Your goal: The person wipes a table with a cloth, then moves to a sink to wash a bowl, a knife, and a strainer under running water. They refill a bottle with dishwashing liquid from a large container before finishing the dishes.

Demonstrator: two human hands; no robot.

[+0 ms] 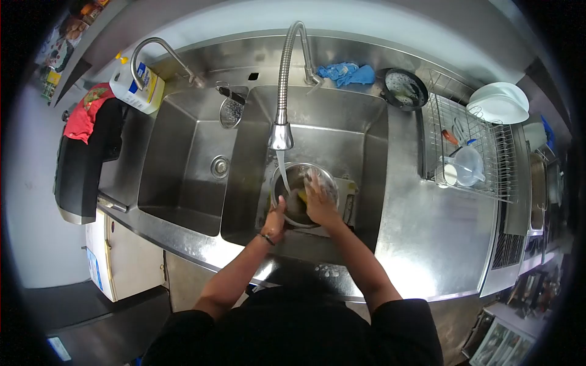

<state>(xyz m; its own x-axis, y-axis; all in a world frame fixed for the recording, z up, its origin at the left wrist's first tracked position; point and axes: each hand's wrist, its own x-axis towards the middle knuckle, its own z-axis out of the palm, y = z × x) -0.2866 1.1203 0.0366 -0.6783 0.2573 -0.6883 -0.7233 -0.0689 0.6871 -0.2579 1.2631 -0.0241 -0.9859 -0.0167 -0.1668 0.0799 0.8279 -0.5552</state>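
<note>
A round metal bowl [330, 180] sits tilted in the right basin, under running water [282, 171]. My left hand [276, 222] grips the near left side of the bowl, thumb up by the rim. Inside the bowl, my right hand [319, 202] is pressed down, its fingers smeared by motion. A yellow sponge [302, 195] shows beside its palm, mostly covered by the hand. The stream falls from the flexible metal faucet [281, 135] between the bowl's left rim and my right hand. Beneath the bowl lies a pale flat item [347, 194], partly hidden.
The left basin [201, 134] has a strainer [231, 113] at its back divider. A jug of liquid [139, 88] and a second faucet [160, 44] stand behind. To the right are blue gloves or cloth [348, 74], a soapy black pan [404, 90] and a wire dish rack [448, 128].
</note>
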